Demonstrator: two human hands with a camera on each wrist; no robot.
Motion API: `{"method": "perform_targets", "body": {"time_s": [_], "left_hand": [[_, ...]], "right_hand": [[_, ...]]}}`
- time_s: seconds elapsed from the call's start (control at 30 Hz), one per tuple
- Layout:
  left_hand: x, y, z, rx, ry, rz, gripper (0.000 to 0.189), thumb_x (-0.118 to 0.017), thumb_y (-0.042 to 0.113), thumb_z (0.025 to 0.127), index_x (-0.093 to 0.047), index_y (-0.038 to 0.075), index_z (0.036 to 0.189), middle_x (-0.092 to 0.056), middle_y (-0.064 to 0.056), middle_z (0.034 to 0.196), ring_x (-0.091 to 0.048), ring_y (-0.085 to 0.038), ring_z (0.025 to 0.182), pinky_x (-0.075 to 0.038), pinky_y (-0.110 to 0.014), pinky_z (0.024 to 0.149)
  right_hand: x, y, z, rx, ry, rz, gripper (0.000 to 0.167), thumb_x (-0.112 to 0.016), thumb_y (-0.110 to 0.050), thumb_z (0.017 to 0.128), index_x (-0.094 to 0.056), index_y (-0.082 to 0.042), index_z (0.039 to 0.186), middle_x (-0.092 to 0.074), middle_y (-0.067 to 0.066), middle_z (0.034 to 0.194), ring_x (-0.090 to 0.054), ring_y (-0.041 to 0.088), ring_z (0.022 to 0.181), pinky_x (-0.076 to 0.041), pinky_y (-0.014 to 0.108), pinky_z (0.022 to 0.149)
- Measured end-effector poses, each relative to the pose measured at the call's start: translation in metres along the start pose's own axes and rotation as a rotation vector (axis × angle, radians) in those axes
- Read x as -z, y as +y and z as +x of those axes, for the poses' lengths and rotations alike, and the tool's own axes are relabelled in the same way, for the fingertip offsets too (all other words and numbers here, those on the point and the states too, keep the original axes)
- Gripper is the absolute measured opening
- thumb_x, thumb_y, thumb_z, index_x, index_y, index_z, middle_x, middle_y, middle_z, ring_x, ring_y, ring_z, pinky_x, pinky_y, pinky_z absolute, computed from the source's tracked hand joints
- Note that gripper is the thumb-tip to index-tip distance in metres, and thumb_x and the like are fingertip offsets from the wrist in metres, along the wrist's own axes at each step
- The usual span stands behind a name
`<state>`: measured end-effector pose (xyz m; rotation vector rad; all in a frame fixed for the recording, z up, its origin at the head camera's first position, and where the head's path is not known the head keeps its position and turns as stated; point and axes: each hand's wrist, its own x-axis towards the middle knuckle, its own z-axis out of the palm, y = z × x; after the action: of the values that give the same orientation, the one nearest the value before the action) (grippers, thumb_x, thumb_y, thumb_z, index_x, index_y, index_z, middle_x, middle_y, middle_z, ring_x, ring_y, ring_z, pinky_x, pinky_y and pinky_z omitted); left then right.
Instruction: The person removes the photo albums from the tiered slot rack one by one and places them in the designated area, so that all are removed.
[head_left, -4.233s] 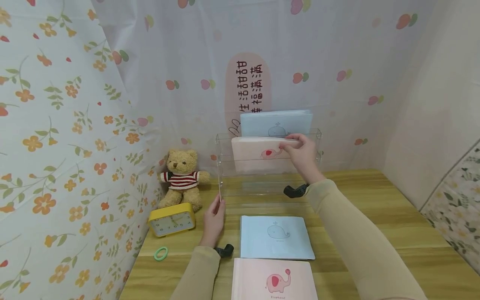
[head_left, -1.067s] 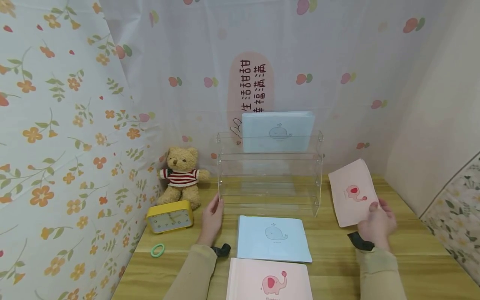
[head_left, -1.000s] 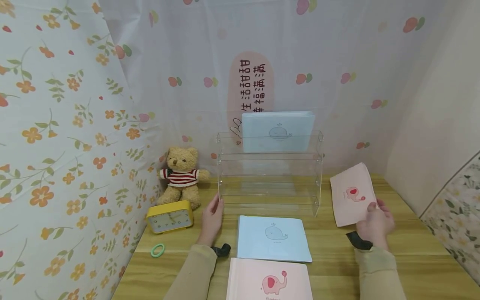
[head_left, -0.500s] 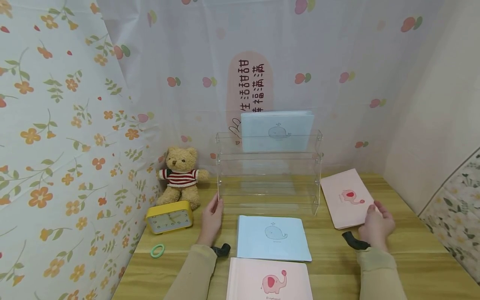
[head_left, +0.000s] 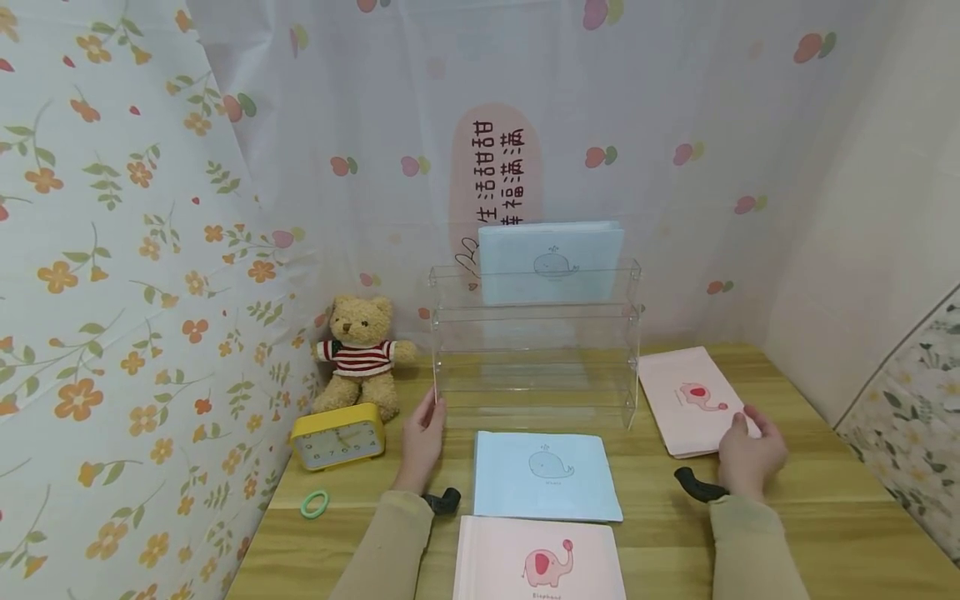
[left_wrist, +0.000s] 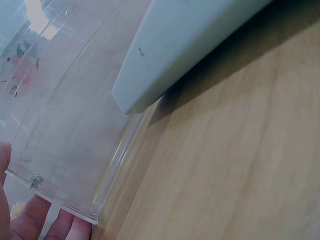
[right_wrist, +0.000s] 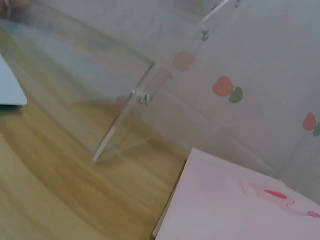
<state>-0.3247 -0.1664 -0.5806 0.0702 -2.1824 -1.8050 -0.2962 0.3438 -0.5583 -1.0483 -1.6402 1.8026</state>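
My left hand (head_left: pixel 422 442) grips the lower left side panel of a clear acrylic rack (head_left: pixel 536 329); its fingers (left_wrist: pixel 37 215) curl around that panel in the left wrist view. At the right, a pink elephant notebook (head_left: pixel 697 400) lies on the wooden table, with my right hand (head_left: pixel 752 454) at its near right corner, thumb over the cover and other fingers past the edge. The right wrist view shows the notebook (right_wrist: pixel 240 200) beside the rack, without the hand. A blue whale notebook (head_left: pixel 551 267) stands in the rack's top tier.
In front of the rack lie another blue whale notebook (head_left: pixel 543 475) and, nearer, a pink elephant notebook (head_left: pixel 540 558). At the left are a teddy bear (head_left: pixel 360 358), a yellow clock (head_left: pixel 339 437) and a green ring (head_left: pixel 314 504). Printed cloth (head_left: pixel 375 100) hangs behind.
My right hand has taken the pink notebook from the rack across to the right and lowered it from tilted to flat on the table. My left hand has stayed at the rack's side.
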Motion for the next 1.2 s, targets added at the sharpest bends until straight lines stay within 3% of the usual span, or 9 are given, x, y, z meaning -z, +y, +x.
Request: {"method": "perform_targets", "body": {"time_s": [0.1,0.17,0.37,0.57,0.77,1.0,1.2], "left_hand": [[0.000,0.001,-0.001,-0.002,-0.003,-0.001,0.050,-0.065,0.032,0.113,-0.060,0.016,0.160,-0.064,-0.012,0.159,-0.061,-0.033,0.147,-0.051,-0.055,0.121],[0.000,0.001,-0.001,-0.002,-0.005,-0.009,0.050,-0.065,0.031,0.113,-0.059,0.015,0.160,-0.063,-0.013,0.160,-0.061,-0.033,0.146,-0.051,-0.055,0.120],[-0.001,0.000,0.000,-0.007,-0.003,-0.014,0.051,-0.065,0.031,0.113,-0.059,0.013,0.160,-0.064,-0.013,0.159,-0.063,-0.033,0.145,-0.052,-0.054,0.119],[-0.001,0.000,-0.001,-0.003,0.000,-0.008,0.050,-0.066,0.030,0.113,-0.060,0.015,0.160,-0.065,-0.012,0.158,-0.064,-0.033,0.144,-0.054,-0.053,0.118],[-0.001,0.000,-0.001,0.008,0.000,-0.011,0.051,-0.064,0.030,0.114,-0.058,0.013,0.161,-0.066,-0.014,0.157,-0.064,-0.033,0.143,-0.055,-0.048,0.116],[-0.001,0.000,0.001,0.013,-0.001,-0.014,0.050,-0.064,0.027,0.114,-0.057,0.013,0.162,-0.064,-0.013,0.159,-0.062,-0.035,0.146,-0.052,-0.057,0.119],[-0.001,-0.002,0.000,0.009,-0.006,-0.012,0.049,-0.064,0.027,0.114,-0.058,0.018,0.162,-0.062,-0.013,0.162,-0.059,-0.036,0.149,-0.050,-0.057,0.122]], "right_hand": [[0.002,0.007,0.003,0.051,-0.004,-0.159,0.048,-0.053,-0.032,0.114,-0.059,-0.025,0.161,-0.041,0.006,0.178,-0.027,0.023,0.170,-0.023,0.044,0.140],[0.003,0.010,0.005,0.078,-0.010,-0.238,0.050,-0.051,-0.034,0.114,-0.057,-0.021,0.162,-0.042,0.009,0.178,-0.028,0.029,0.170,-0.021,0.050,0.141],[0.002,0.013,0.007,0.122,-0.059,-0.416,0.055,-0.046,-0.034,0.116,-0.050,-0.010,0.165,-0.043,0.019,0.175,-0.033,0.045,0.166,-0.026,0.062,0.136],[0.000,0.015,0.007,0.185,-0.098,-0.584,0.055,-0.044,-0.032,0.117,-0.050,-0.002,0.163,-0.047,0.028,0.168,-0.037,0.057,0.157,-0.029,0.067,0.130],[-0.002,0.017,0.005,0.224,-0.110,-0.637,0.058,-0.039,-0.035,0.117,-0.050,0.000,0.162,-0.048,0.030,0.167,-0.034,0.060,0.153,-0.026,0.067,0.128],[-0.005,0.018,0.003,0.309,-0.109,-0.692,0.061,-0.041,-0.036,0.115,-0.052,0.006,0.157,-0.051,0.036,0.161,-0.039,0.061,0.147,-0.027,0.067,0.124],[-0.007,0.016,-0.010,0.388,-0.142,-0.797,0.062,-0.046,-0.034,0.111,-0.048,0.008,0.156,-0.035,0.046,0.164,-0.027,0.068,0.150,-0.020,0.075,0.124]]}}
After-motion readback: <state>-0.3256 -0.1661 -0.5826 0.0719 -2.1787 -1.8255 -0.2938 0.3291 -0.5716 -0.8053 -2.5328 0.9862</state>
